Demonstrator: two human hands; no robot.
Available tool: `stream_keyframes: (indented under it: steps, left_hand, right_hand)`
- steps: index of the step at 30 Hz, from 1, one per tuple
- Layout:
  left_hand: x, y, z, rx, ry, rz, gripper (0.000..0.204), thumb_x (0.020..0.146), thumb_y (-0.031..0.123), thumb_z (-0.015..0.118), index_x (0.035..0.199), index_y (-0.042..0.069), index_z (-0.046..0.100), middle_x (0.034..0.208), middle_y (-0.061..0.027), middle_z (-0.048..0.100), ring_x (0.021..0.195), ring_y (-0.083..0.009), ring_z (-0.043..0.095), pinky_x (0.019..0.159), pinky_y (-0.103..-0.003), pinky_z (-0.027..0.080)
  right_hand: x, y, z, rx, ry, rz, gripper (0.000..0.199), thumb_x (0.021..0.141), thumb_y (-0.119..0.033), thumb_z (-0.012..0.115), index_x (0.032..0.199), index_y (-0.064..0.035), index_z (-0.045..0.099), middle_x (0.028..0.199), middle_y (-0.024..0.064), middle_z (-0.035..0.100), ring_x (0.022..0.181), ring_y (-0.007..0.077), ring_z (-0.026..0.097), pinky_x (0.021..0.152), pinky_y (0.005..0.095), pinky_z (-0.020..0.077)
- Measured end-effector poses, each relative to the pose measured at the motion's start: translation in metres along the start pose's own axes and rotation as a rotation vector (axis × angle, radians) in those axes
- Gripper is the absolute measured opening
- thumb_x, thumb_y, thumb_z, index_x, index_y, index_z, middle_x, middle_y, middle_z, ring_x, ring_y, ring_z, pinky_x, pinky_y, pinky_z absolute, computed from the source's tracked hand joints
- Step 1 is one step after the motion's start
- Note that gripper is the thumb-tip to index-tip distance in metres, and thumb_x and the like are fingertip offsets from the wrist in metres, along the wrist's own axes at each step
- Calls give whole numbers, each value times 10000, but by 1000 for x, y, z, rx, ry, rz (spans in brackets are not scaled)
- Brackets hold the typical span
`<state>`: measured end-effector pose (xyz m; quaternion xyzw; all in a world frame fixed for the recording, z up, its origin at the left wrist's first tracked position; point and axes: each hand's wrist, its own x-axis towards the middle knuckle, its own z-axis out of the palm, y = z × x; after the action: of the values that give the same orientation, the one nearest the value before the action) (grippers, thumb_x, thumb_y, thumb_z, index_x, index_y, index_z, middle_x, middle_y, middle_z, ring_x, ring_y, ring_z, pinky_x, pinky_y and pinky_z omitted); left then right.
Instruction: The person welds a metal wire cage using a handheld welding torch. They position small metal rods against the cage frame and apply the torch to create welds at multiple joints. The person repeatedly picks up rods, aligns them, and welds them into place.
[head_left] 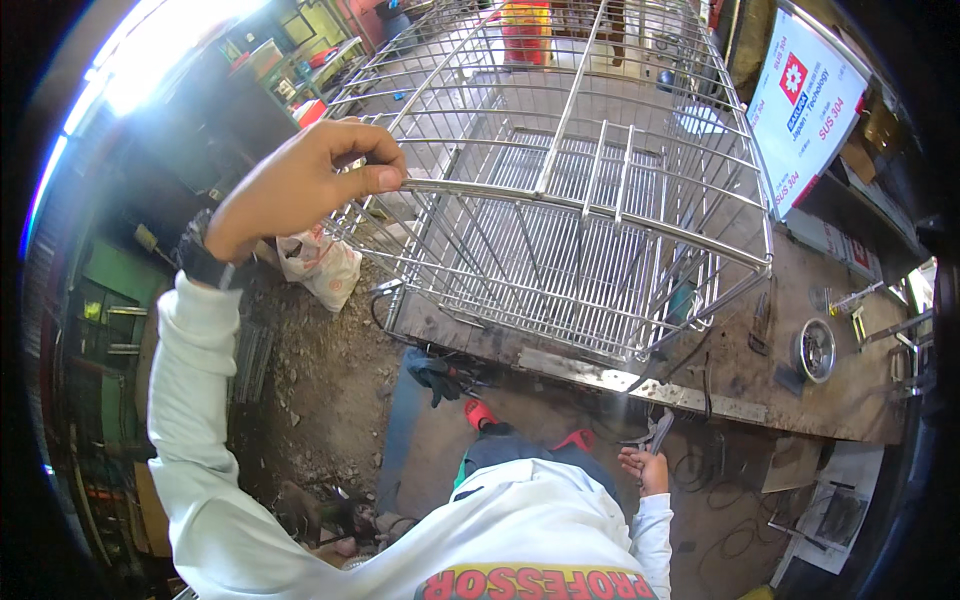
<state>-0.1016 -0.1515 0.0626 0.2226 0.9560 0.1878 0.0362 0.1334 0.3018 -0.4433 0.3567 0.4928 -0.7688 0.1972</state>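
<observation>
Left hand (300, 182), upper left of frame, pinching the rail of a wire cage (585, 208), upper centre; right hand (648, 472), lower right, holding a grey metal tool (660, 431); round metal bowl (816, 350), right, on a wooden bench (850, 405).

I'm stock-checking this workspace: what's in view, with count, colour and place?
Wire cage: 1, silver, on the workbench
Workbench: 1, brown, under the cage
Bowl: 1, silver, on the workbench's right side
Printed panel: 1, mostly white, upper right
Bag: 1, whitish, left of the workbench
Hand tool: 1, grey, in the right hand
Shoes: 2, red, on the person's feet
Left-edge clutter: too dim to count
Left hand: 1, bare, gripping the cage's top bar
Right hand: 1, bare, low before the workbench
</observation>
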Motion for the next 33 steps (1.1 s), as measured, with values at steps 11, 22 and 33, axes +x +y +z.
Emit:
stream_keyframes:
  steps: [11,22,33]
  left_hand:
    - [-29,4,-28,-17,487,-24,328,995,273,647,1047,-42,722,997,-83,724,925,-175,644,876,-309,477]
    - [-83,-75,162,-623,683,-56,155,1021,92,621,1034,-42,697,1016,-122,708,926,-175,674,825,-287,528]
    - [-65,-91,175,-823,712,70,319,981,29,632,1287,-62,631,1166,-158,699,1063,-213,688,962,-328,521]
  right_hand:
    - [-37,10,-9,-18,75,-168,741,741,-3,598,1467,17,451,1457,154,546,1362,280,526,1047,434,485]
    - [-135,-70,212,289,-468,-370,759,667,-121,704,1386,32,514,1457,267,490,1413,382,455,1233,502,330]
    - [-192,-116,354,191,-614,-333,967,590,-98,707,1498,24,401,1538,235,428,1491,382,374,1252,510,223]
